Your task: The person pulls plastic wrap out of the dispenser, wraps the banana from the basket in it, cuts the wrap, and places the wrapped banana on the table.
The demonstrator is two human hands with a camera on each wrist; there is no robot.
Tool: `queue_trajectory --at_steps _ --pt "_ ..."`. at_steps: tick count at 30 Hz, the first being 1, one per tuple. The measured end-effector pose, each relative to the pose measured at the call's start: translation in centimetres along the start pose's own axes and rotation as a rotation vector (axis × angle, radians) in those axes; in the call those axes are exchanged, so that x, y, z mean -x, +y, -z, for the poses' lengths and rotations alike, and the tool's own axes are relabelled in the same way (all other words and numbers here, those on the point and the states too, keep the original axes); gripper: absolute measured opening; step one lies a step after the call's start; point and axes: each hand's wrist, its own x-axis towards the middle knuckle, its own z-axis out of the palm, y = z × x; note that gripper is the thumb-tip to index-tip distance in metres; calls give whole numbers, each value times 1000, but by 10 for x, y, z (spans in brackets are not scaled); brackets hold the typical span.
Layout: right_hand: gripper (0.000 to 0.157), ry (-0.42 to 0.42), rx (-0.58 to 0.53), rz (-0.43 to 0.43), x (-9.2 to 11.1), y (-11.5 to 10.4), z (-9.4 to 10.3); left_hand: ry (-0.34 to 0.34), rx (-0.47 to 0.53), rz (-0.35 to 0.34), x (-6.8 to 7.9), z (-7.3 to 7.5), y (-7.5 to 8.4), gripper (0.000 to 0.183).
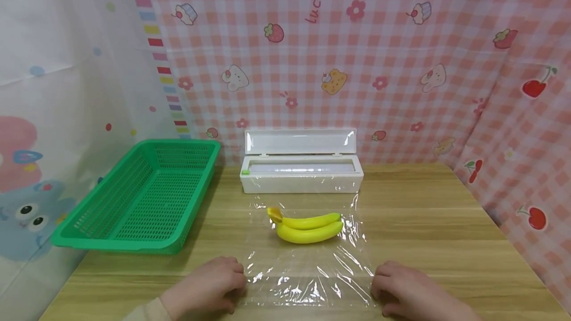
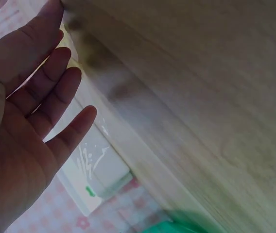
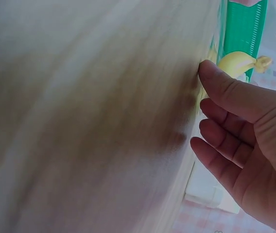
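A sheet of clear plastic wrap (image 1: 308, 281) lies on the table, running forward from a white wrap dispenser (image 1: 303, 185) with its lid raised. On the wrap rests a pair of joined yellow bananas (image 1: 310, 232), stem end to the left. My left hand (image 1: 211, 284) is at the wrap's left edge near the front corner, fingertips down and thumb apart from them. At the opposite edge, my right hand (image 1: 410, 289) mirrors it, its fingers (image 3: 220, 138) loosely bent. Both wrist views show the palms with nothing gripped in them.
A green plastic basket (image 1: 156, 202) stands on the left of the wooden table (image 1: 424, 222). Behind the dispenser hangs a pink checked cloth (image 1: 285, 63), which continues down the right side. A small green piece (image 1: 246, 172) sits at the dispenser's left end.
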Motion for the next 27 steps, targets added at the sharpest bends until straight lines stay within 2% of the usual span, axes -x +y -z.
queue_trajectory --at_steps 5,10,20,23,27 --pt "31 71 20 71 -2 0 -4 1 0 -30 -2 -1 -2 30" --pt "32 137 84 128 -6 1 -8 48 -7 -69 -4 -3 -3 25" --pt "30 127 116 136 -10 -2 -8 94 -64 -130 -6 -8 -3 28" --pt "28 113 103 116 -10 -3 -7 94 -71 -112 -5 -7 -2 28" --pt "26 107 74 74 -9 -4 -7 72 -37 -44 -3 -5 0 24"
